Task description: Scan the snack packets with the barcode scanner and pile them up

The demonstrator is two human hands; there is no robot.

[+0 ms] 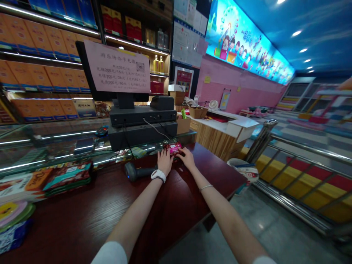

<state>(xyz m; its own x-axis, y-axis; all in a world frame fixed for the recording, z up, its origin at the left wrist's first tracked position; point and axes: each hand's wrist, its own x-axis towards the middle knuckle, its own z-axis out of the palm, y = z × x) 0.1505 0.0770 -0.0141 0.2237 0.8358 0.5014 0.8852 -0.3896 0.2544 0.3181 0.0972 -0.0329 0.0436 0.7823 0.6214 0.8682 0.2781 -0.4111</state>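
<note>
A small pink-and-dark-red snack packet (175,147) lies at the far edge of the dark wooden counter, against the glass. My left hand (164,162) lies over its left end, fingers stretched and apart, with a white watch on the wrist. From the right, my right hand (187,158) has thumb and fingers at the packet's near right edge, apparently pinching it. Beside my left wrist rests a black handheld barcode scanner (132,172), its handle pointing toward that wrist.
Bagged snacks (70,178) and a round colourful item (13,214) lie at the left. Behind the glass display case (33,137) stands a monitor (117,68) with a paper price sign. A waste bin (243,170) and metal railing (302,161) are at the right.
</note>
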